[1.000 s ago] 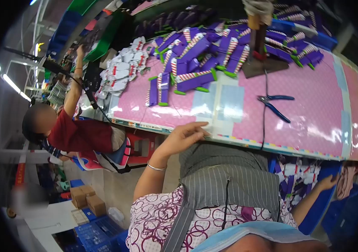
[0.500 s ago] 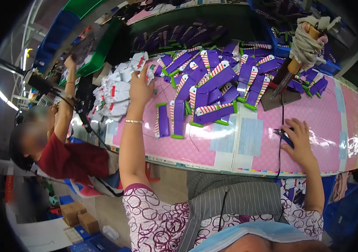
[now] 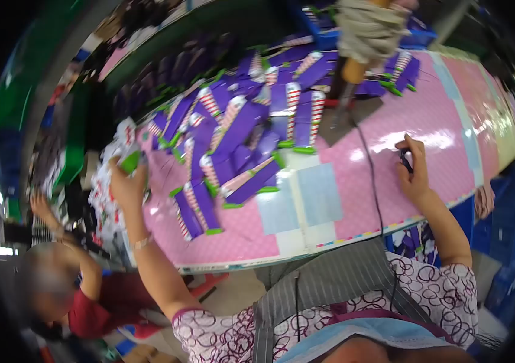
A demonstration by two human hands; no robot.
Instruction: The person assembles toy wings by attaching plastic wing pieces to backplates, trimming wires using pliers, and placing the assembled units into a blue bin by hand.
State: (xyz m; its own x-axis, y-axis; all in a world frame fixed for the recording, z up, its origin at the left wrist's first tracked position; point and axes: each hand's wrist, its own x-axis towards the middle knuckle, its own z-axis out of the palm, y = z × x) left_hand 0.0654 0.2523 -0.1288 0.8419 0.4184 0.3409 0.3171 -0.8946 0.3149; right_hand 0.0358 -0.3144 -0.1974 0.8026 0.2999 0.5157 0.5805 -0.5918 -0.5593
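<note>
My left hand [image 3: 127,186] is at the pile of white pieces with red marks [image 3: 109,172], on the left of the table. Its fingers are closed on a small green piece [image 3: 130,161], blurred by motion. My right hand [image 3: 413,175] is closed around a small dark hand tool [image 3: 405,160] over the pink table surface; most of the tool is hidden, so I cannot tell its kind. Between my hands lies a heap of purple pieces with red-and-white striped edges and green ends [image 3: 236,133].
A wooden-handled iron-like tool wrapped in cloth [image 3: 363,39] stands on a dark plate [image 3: 354,118], with a black cable [image 3: 373,175] running toward me. Blue tape patches [image 3: 318,193] cover part of the table [image 3: 366,206]. Another person in a red shirt [image 3: 103,302] sits at left.
My view has swung, shifting the table leftward in the picture. My left hand now has a green piece in its fingers. My right hand has curled more tightly around the dark tool.
</note>
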